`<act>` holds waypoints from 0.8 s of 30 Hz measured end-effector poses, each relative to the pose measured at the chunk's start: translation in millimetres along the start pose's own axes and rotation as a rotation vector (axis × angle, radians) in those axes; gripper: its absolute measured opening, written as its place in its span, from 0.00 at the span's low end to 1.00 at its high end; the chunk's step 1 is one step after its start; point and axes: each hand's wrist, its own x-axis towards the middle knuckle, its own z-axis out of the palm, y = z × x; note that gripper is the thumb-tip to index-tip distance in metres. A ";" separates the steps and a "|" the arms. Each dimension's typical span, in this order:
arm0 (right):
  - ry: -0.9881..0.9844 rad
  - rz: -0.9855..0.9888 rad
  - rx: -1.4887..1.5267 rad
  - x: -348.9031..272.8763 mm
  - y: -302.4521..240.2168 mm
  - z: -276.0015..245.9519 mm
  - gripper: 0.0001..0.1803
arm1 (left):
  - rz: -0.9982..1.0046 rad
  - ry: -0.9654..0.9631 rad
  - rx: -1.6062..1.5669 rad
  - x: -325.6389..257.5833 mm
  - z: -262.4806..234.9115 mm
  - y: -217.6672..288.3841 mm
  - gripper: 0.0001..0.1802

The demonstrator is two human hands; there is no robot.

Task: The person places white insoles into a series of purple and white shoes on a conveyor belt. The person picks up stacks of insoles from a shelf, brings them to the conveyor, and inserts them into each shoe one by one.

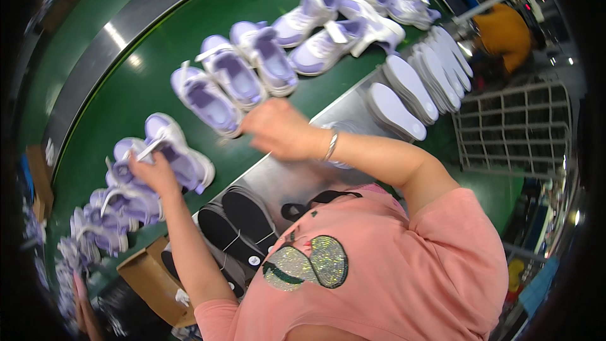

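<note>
My left hand (153, 172) is at a lilac and white sneaker (129, 151), its fingers closed on the upper by the white strap. Just right of it stands another sneaker (180, 155) with its heel toward me. Motion smears my right hand (278, 129), which wears a silver bracelet (332, 144). It is by the heels of a group of three sneakers (233, 76), and whether it touches them or holds anything cannot be made out. Lilac insoles show inside these open shoes.
More sneakers line the green conveyor belt (151, 82) on both sides. White insoles (398, 110) lie in stacks on the metal ledge (278, 173), dark insoles (243, 215) nearer me. A cardboard box (151, 278), a wire rack (514, 129), and another person in orange (505, 35) are around.
</note>
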 end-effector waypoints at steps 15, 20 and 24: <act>0.128 1.065 -0.349 -264.5 203.3 -120.1 0.22 | 0.104 -0.480 -0.206 5.9 75.5 90.1 0.18; 0.373 0.817 -0.450 -242.5 176.2 -138.1 0.12 | 0.283 -0.366 -0.201 -17.4 52.2 84.5 0.16; 0.269 0.915 0.712 -142.1 104.3 -137.5 0.09 | -0.099 -0.456 -0.352 -20.5 53.4 89.3 0.15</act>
